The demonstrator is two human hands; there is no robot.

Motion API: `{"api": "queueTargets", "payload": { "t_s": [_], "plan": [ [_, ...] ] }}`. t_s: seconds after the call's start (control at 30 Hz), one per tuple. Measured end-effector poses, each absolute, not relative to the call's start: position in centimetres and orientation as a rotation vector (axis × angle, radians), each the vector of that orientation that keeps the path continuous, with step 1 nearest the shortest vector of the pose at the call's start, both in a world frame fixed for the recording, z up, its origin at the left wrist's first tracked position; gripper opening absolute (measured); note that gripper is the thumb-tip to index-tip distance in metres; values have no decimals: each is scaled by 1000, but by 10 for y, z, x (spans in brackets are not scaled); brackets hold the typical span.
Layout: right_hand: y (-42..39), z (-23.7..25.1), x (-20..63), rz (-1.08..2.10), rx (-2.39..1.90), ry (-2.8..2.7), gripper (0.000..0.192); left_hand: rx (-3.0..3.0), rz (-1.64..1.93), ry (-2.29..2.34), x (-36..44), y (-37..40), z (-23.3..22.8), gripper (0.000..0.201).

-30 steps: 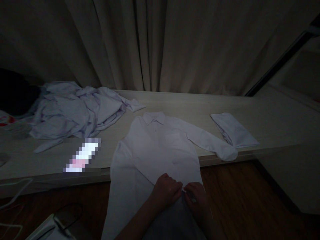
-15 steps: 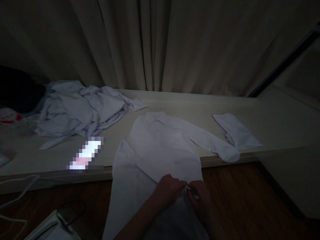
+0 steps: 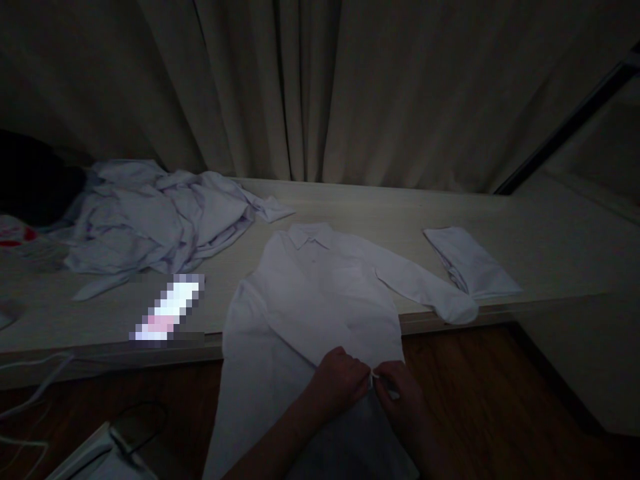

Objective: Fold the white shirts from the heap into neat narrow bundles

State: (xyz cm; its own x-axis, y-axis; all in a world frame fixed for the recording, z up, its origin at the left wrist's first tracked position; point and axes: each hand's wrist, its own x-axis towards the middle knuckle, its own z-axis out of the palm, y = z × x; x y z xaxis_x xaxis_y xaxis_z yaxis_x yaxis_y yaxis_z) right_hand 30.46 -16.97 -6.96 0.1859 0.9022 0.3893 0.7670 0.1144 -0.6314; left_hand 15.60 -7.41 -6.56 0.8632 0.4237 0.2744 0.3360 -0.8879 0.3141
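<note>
A white button-up shirt (image 3: 315, 293) lies face up with its collar on the pale ledge, and its lower part hangs over the front edge. One sleeve stretches out to the right; the other crosses the body diagonally down to my hands. My left hand (image 3: 345, 377) is closed, pinching cloth at that sleeve's end. Close beside it, my right hand (image 3: 397, 390) pinches a small white edge of the cuff between thumb and finger. The fingertips of both hands nearly meet. Whether a button is between them I cannot make out.
A heap of crumpled white shirts (image 3: 165, 213) lies left on the ledge (image 3: 350, 200), near a blurred-out bright phone-like object (image 3: 170, 310). A folded white garment (image 3: 473, 263) is at right. White hangers (image 3: 37, 393) and a bag-like thing (image 3: 103, 460) are lower left. A curtain (image 3: 390, 93) hangs behind.
Both hands stay at the cuff, with only a slight shift of the fingers. The whole view has moved a little; the shirt lies as before.
</note>
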Motion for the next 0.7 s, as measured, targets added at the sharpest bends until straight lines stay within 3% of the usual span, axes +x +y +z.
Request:
{"api": "queueTargets", "payload": {
  "t_s": [0.33, 0.57, 0.7],
  "plan": [
    [-168, -72, 298, 158, -1655, -1591, 10, 2594, 390, 695, 151, -70, -59, 15],
    [-169, -78, 300, 161, -1635, -1617, 11, 2430, 540, 689, 144, -83, -55, 38],
    [-170, -79, 301, 171, -1624, -1650, 12, 2487, 438, 666, 146, -84, -58, 23]
  ]
}}
